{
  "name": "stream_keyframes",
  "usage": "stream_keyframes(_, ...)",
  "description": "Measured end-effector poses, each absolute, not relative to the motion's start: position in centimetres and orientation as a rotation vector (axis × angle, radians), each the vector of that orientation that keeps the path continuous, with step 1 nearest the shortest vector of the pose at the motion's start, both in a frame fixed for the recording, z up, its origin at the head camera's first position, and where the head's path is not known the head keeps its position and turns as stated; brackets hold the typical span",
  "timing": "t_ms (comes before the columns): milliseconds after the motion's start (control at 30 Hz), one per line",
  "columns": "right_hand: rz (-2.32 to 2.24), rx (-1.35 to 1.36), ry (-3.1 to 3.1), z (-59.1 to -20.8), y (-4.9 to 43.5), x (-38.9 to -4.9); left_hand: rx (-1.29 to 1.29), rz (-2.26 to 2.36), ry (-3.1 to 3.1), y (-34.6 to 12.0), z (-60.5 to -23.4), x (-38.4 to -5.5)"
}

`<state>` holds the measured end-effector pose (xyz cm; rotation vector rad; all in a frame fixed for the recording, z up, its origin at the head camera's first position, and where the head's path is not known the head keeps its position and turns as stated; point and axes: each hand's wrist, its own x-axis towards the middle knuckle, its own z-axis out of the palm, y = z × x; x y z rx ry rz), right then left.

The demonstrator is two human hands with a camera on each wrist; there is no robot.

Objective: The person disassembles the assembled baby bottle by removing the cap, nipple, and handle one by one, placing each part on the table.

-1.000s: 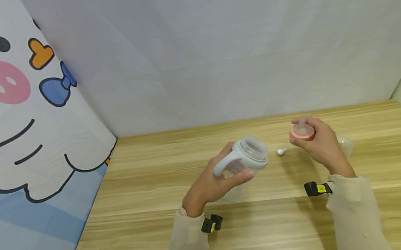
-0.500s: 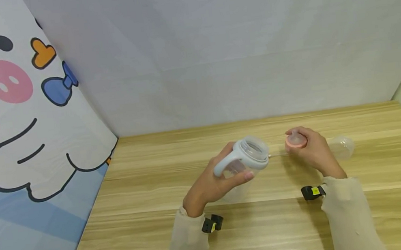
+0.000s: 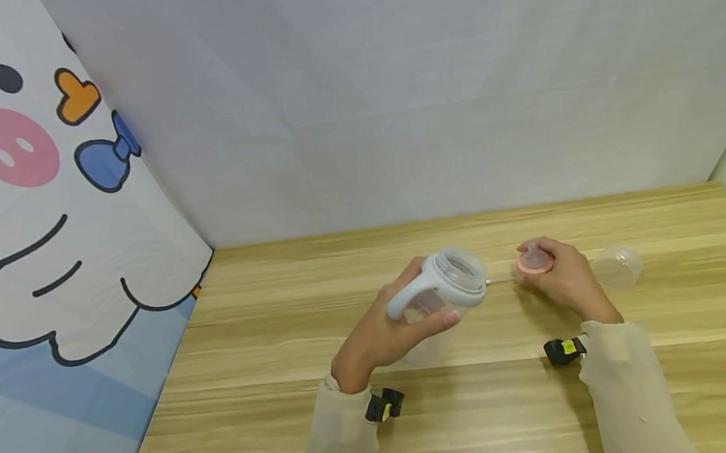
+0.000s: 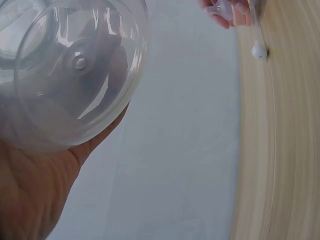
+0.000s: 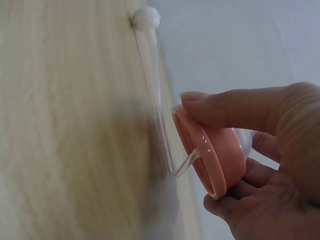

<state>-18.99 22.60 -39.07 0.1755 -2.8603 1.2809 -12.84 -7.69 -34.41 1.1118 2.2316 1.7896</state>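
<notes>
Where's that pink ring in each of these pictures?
Head: right of centre, the pink ring is held in the right hand.
Left wrist: small, at the top edge, right of centre.
Right wrist: large, right of and below centre.
Shared landmark: the thin clear straw near it.

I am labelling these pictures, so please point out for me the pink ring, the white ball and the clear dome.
Pink ring point(image 5: 225, 155), right wrist view: on its outer wall.
White ball point(image 5: 146, 19), right wrist view: on its round middle.
Clear dome point(image 3: 618, 267), head view: on the middle of its wall.
</notes>
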Motion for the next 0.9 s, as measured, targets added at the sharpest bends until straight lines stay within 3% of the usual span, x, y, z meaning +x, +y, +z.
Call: stream_keyframes(900,1.289,0.236,-2.973,-40.3,23.4,-20.3,1.081,1.790,2.244,-7.3,-34.7,-13.5)
